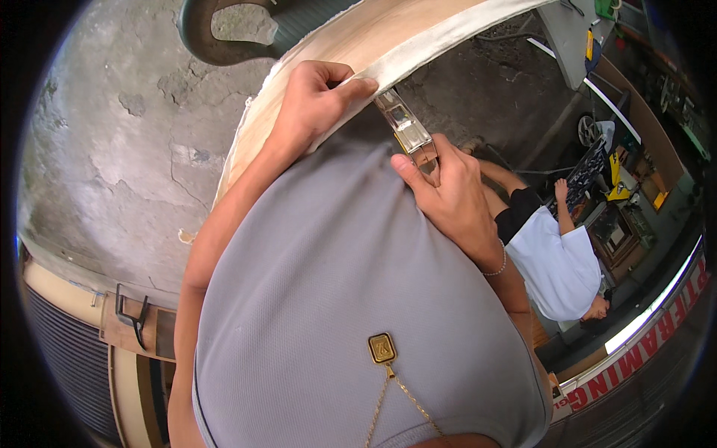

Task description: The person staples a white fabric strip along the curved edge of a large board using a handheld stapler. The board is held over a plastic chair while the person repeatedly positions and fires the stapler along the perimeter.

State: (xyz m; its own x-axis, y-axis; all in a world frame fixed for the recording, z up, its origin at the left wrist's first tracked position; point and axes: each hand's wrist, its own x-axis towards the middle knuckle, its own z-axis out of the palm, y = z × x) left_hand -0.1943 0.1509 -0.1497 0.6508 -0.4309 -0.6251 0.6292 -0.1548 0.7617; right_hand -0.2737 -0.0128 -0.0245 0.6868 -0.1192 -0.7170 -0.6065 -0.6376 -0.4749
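The left hand [314, 101] presses down on the folded edge of a white canvas cloth [441, 33] that is pulled over a pale wooden stretcher frame [351, 41]; its fingers [351, 88] are curled together and clamped on the cloth fold. The right hand [448, 194] holds a silver metal staple gun [407, 127] just beside it, with the fingers closed around the tool body and the thumb lying along its side. The nose of the tool points at the cloth edge near the left fingers, but I cannot tell if it touches the cloth. By my judgement, the step in hand is fixing the stretched cloth onto the frame, and the next move calls for keeping the cloth tight while the tool is set flat on the fold, apart from the left fingertips. The frame stands close before the person's grey shirt [336, 299], so there is little room between body and frame. To the left is open cracked concrete floor [112, 149] with a green plastic chair [224, 30] farther off. To the right another person in a white shirt [556, 269] crouches near, which limits room there.
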